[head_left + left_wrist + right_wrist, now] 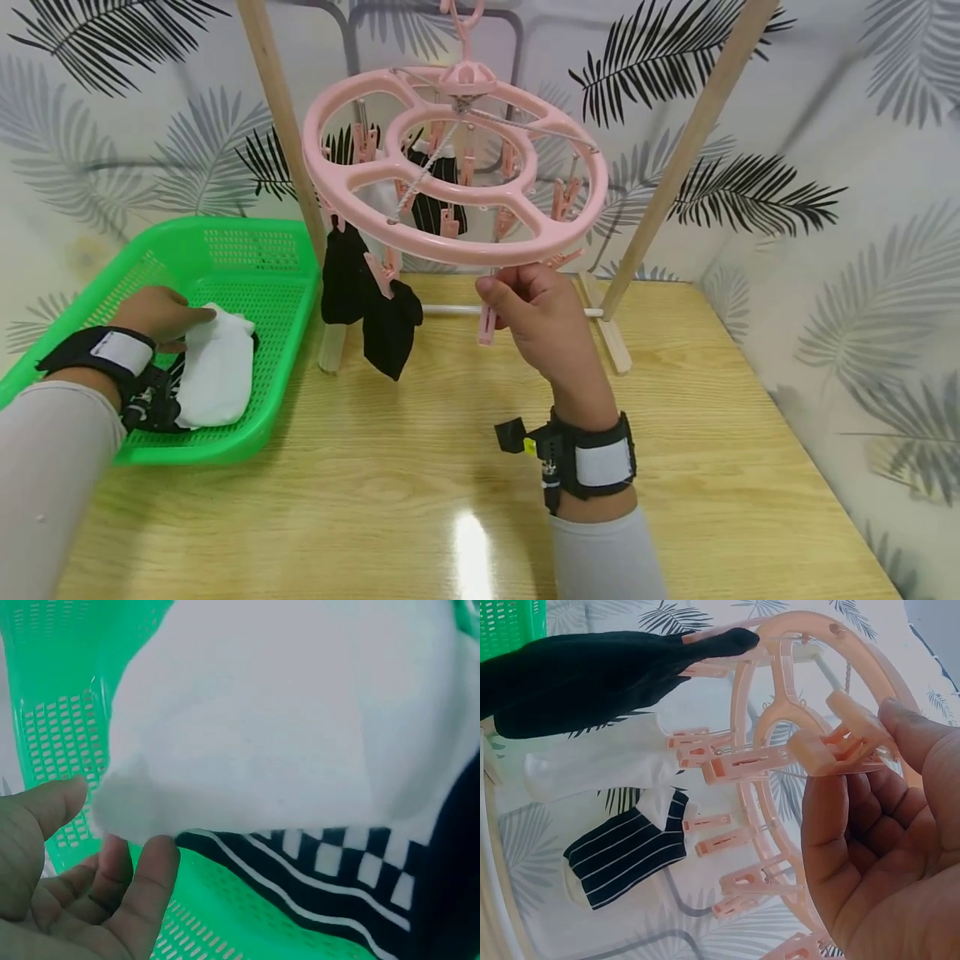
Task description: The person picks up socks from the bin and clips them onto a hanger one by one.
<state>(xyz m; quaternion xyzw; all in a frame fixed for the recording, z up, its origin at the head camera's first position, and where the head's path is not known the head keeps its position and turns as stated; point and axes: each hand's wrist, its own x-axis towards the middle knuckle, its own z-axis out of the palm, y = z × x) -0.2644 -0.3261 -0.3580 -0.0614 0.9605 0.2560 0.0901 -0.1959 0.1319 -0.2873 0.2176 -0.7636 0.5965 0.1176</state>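
Note:
My left hand (153, 315) is inside the green basket (288, 367), at the upper end of a white sock (217, 375). In the left wrist view its thumb stands apart from the fingers, around a corner of the white cloth, and the fingertips meet the edge. A black-and-white patterned sock (330, 877) lies beneath. Under the front rim of the pink round drying hanger (420, 246), my right hand (547, 321) pinches a pink clothespin (840, 739) between thumb and fingers. No cloth shows in that clothespin.
Black socks (393, 329) hang from the hanger's left side. Farther back hang a white sock (592, 769) and a striped sock (630, 847). Wooden posts (675, 175) flank the hanger above the wooden table (420, 467). A leaf-patterned wall (847, 250) stands behind.

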